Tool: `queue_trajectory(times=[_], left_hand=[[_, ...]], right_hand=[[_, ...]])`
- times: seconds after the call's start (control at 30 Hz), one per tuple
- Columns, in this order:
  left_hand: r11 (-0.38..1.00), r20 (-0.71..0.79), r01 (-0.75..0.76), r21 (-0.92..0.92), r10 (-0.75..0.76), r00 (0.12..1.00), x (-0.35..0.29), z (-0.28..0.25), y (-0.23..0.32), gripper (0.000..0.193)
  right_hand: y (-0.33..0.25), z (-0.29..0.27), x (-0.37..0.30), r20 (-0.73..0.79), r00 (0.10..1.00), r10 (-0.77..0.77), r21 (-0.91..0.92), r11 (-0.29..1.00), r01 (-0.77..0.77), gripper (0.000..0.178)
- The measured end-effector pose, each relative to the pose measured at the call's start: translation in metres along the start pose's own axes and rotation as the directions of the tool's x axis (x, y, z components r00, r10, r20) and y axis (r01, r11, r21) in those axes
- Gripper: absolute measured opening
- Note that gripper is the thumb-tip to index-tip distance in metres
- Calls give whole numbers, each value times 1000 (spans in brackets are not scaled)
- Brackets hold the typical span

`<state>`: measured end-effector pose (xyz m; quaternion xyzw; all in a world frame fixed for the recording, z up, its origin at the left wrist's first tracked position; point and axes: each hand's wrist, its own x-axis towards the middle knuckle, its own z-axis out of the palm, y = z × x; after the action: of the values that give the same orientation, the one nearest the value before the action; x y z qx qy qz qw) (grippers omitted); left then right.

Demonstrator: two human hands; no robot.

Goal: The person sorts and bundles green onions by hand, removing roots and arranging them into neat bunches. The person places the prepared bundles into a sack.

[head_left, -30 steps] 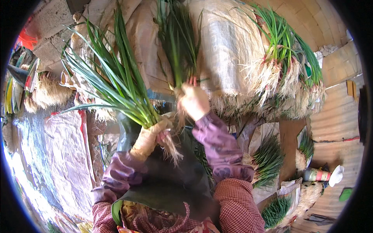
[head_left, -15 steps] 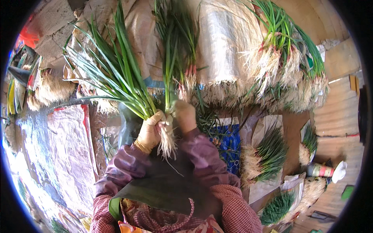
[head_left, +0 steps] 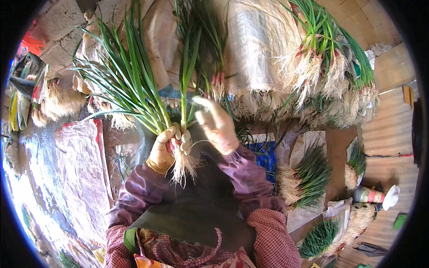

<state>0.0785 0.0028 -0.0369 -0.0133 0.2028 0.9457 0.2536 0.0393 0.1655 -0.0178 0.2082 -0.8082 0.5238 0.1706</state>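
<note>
Gloved in pale yellow, my left hand [head_left: 166, 145] is closed around a bunch of green onions [head_left: 138, 85] just above the roots. Their green leaves fan up and to the left, and one stalk stands more upright on the right side. Whitish roots [head_left: 184, 165] hang below my fingers, with a little reddish skin showing at the base. My right hand [head_left: 218, 127], gloved too and somewhat blurred, is just right of the bunch. Its fingers are stretched out toward the upright stalk, and I see nothing held in them.
Loose green onions [head_left: 214, 62] lie ahead beside pale woven sacking [head_left: 261, 44]. A big rooted pile [head_left: 321, 58] rises at the far right. Several bundles, one a trimmed bundle [head_left: 306, 178], rest to the right near a blue patterned bag [head_left: 263, 161]. White sheeting [head_left: 82, 165] covers the left side.
My right hand has come off the stalks and moved slightly right, its fingers now stretched out. The bunch in my left hand has shifted a little left, its leaves more upright.
</note>
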Motion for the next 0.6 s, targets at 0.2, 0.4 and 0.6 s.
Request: queue_trajectory(times=[0.2, 0.4, 0.6], left_hand=[[981, -160, 126, 148, -102, 982, -9, -30, -15, 21], [995, 216, -54, 82, 35, 976, -29, 50, 22, 27], [996, -90, -87, 27, 89, 992, -8, 0, 17, 39]], right_hand=[[43, 28, -52, 300, 954, -19, -319, 940, 119, 17], [139, -42, -115, 524, 563, 640, -809, 580, 93, 24], [77, -24, -13, 147, 981, 123, -611, 791, -8, 19]])
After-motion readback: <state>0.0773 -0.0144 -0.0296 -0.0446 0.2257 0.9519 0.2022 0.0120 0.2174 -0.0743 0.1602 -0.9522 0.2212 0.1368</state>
